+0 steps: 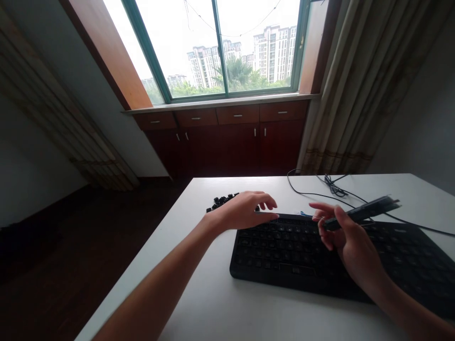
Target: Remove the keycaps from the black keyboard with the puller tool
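A black keyboard (270,274) lies on the white table. Over its top left corner hovers my left hand (245,210), thumb and fingers apart, with nothing visible between them. My right hand (350,239) is above the middle of the keyboard, its fingers closed around a long dark tool (373,210) that points up to the right. The tool is smeared by motion, and I cannot make out its exact kind. Small black pieces that look like keycaps (220,202) lie in a heap beyond my left wrist, partly hidden by it.
A black cable (309,193) runs across the back of the white table (213,303), with a coiled bundle (336,187) at the far side. Behind the keyboard is a small blue thing (303,214). Red-brown cabinets (220,147) stand under the window beyond the table.
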`<move>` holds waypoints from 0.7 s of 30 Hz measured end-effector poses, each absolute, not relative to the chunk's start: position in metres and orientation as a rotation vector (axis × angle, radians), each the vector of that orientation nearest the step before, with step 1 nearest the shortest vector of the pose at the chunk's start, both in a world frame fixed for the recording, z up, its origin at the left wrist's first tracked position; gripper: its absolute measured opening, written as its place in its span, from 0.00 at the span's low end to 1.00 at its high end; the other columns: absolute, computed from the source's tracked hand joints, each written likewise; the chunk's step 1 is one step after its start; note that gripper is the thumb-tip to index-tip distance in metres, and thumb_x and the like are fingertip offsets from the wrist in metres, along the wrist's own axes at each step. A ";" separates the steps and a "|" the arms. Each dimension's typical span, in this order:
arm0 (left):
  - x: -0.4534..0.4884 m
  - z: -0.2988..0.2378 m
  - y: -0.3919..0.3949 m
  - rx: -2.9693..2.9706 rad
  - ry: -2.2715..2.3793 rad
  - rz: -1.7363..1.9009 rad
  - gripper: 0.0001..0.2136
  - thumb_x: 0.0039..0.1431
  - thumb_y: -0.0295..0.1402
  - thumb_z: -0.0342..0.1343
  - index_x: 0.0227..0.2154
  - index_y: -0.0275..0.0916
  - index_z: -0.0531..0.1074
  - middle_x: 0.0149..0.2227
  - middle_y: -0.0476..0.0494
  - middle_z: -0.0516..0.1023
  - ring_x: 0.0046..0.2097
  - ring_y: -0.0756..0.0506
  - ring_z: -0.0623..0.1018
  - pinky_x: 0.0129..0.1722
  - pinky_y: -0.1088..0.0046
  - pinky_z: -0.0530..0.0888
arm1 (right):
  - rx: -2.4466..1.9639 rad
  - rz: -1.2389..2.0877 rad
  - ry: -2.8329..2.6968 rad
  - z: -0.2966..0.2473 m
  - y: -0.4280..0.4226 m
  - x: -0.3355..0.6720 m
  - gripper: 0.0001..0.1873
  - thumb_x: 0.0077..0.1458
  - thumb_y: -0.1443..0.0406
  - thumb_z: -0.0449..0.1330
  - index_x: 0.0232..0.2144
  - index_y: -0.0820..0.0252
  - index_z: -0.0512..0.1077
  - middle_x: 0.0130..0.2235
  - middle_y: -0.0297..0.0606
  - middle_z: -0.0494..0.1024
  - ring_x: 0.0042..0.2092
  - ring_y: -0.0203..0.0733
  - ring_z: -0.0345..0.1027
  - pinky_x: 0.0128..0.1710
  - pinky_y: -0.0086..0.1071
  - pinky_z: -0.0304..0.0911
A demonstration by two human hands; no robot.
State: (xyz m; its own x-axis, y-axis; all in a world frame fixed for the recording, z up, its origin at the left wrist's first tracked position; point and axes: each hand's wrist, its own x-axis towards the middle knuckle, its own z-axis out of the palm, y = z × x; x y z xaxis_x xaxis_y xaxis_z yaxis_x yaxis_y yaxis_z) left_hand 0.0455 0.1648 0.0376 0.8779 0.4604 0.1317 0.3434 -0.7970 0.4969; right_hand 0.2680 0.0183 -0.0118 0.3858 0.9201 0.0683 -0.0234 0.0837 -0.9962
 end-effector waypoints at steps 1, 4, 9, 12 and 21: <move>0.049 0.041 0.158 2.556 0.521 0.332 0.15 0.66 0.42 0.60 0.51 0.42 0.74 0.47 0.45 0.80 0.46 0.46 0.80 0.42 0.73 0.74 | -1.287 0.868 -0.927 -0.012 0.018 0.269 0.26 0.65 0.45 0.51 0.48 0.53 0.79 0.38 0.37 0.73 0.30 0.38 0.63 0.24 0.29 0.62; 0.058 0.051 0.141 2.554 0.422 0.341 0.19 0.65 0.43 0.60 0.55 0.43 0.70 0.50 0.44 0.79 0.48 0.44 0.79 0.45 0.71 0.74 | -1.315 0.832 -0.945 -0.015 0.019 0.270 0.26 0.66 0.46 0.51 0.49 0.52 0.80 0.40 0.38 0.77 0.39 0.43 0.70 0.40 0.34 0.68; 0.064 0.058 0.129 2.618 0.289 0.329 0.11 0.68 0.41 0.58 0.46 0.41 0.77 0.45 0.44 0.80 0.45 0.45 0.79 0.44 0.72 0.72 | -1.309 0.742 -1.042 -0.012 0.018 0.271 0.26 0.68 0.48 0.48 0.47 0.52 0.81 0.46 0.40 0.83 0.54 0.55 0.72 0.58 0.48 0.62; 0.064 0.056 0.129 2.645 0.234 0.304 0.10 0.69 0.40 0.56 0.43 0.40 0.78 0.43 0.43 0.81 0.44 0.45 0.80 0.43 0.72 0.72 | -1.349 0.594 -1.115 -0.004 0.015 0.268 0.25 0.68 0.50 0.48 0.40 0.52 0.83 0.42 0.41 0.85 0.54 0.58 0.74 0.57 0.50 0.64; 0.063 0.051 0.134 2.679 0.284 0.211 0.25 0.75 0.45 0.40 0.26 0.37 0.69 0.28 0.47 0.71 0.30 0.49 0.71 0.34 0.73 0.67 | -1.450 0.601 -1.020 0.000 0.012 0.263 0.26 0.67 0.47 0.50 0.33 0.53 0.81 0.36 0.41 0.86 0.47 0.55 0.78 0.42 0.41 0.71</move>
